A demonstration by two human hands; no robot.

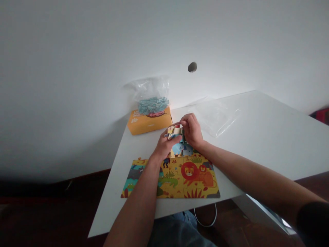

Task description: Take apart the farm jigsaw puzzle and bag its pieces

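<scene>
My left hand (164, 145) is closed around several loose jigsaw puzzle pieces (177, 131), its thumb lying across the top. My right hand (191, 128) has its fingers curled in a pinch at the right side of these pieces; its fingertips are partly hidden. Below both hands lies a partly joined jigsaw puzzle (180, 178) with a yellow ground, showing a red-maned lion, a cub, a crocodile and a hippo in water. A blue elephant section (182, 150) shows at its upper edge between my wrists. My left forearm covers part of the puzzle.
An orange box (150, 126) stands at the back left of the white table (257, 137), against the wall. On it rests a clear bag with teal pieces (153, 104). A crumpled clear plastic bag (216, 116) lies behind my right hand. The wall has a round hole (192, 67).
</scene>
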